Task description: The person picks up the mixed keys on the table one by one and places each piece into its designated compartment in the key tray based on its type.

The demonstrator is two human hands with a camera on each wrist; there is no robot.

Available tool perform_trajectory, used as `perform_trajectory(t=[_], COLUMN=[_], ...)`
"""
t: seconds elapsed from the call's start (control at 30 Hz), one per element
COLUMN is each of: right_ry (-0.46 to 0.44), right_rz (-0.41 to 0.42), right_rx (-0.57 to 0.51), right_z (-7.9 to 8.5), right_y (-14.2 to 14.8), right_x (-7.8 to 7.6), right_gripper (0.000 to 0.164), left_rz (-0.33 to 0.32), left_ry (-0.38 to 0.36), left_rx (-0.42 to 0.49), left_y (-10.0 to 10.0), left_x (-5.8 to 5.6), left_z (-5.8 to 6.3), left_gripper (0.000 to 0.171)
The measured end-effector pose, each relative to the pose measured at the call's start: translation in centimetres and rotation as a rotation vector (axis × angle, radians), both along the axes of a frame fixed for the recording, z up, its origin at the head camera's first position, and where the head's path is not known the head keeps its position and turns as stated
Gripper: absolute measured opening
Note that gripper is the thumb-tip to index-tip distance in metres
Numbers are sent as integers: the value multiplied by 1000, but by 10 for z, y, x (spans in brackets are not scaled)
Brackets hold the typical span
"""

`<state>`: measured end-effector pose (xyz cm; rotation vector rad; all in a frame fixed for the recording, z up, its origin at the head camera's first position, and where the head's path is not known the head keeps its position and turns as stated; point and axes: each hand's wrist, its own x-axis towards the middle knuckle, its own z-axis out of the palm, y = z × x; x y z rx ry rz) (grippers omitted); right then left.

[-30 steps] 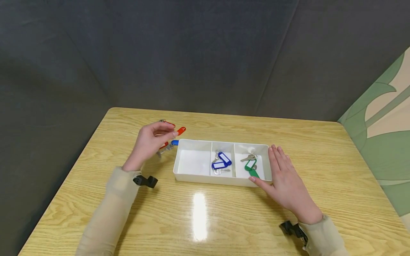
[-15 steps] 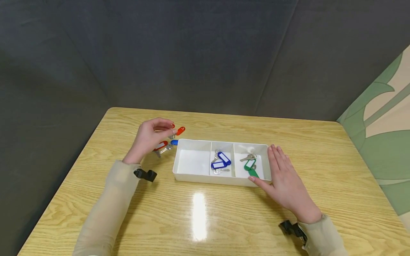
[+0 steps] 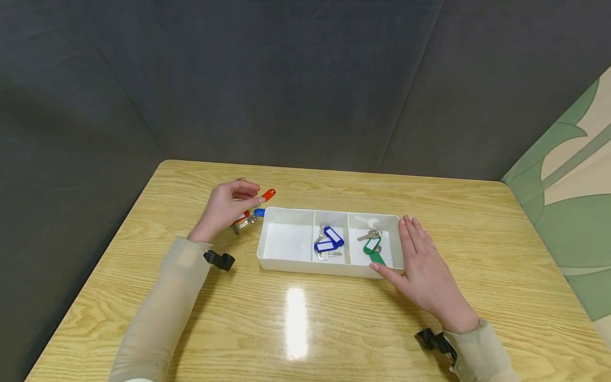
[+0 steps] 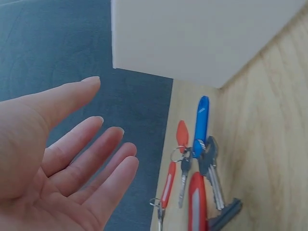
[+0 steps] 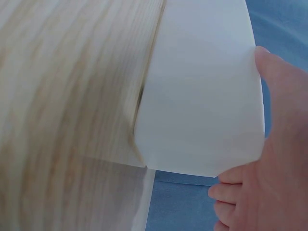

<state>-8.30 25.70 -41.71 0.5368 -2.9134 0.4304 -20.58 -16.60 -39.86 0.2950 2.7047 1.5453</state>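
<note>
My left hand (image 3: 223,206) hovers over a small group of tagged keys left of a white three-part tray (image 3: 288,244). Its fingers are loosely bent, thumb apart from them, and the left wrist view shows nothing between them. Below lie a blue key tag (image 4: 202,120), a red key tag (image 4: 182,132), a slimmer-looking red tag (image 4: 167,185) and a larger red tag (image 4: 196,202), with metal keys. At the tray's right end, my right hand (image 3: 427,276) rests with straight fingers along the end wall and its thumb (image 5: 272,67) on the front rim.
Blue-tagged keys (image 3: 326,246) lie in the tray's middle compartment, green-tagged keys (image 3: 372,245) in the right one. The left compartment's white floor shows bare. A dark curtain (image 3: 305,85) hangs behind the wooden table (image 3: 238,329).
My left hand has shifted slightly over the keys, back and then a little forward, uncovering and partly covering the red tags again. The right hand and the tray stay in place.
</note>
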Motion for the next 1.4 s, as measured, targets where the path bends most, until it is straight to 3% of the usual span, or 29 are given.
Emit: perform_trajectory(t=[0.4, 0.67, 1.17, 1.4], right_ry=[4, 9, 1, 9], right_rz=[-1, 2, -6, -2], right_rx=[4, 4, 1, 1], right_z=[-1, -1, -1, -2], right_y=[1, 1, 1, 2], right_x=[0, 0, 1, 0], right_gripper=[106, 106, 106, 106], left_rz=[-23, -34, -54, -45], left_ry=[-28, -86, -84, -71], left_rx=[-52, -91, -151, -188], left_y=[-2, -4, -1, -10], left_x=[-1, -1, -1, -2], left_z=[-16, -23, -24, -25], left_gripper=[41, 41, 37, 38])
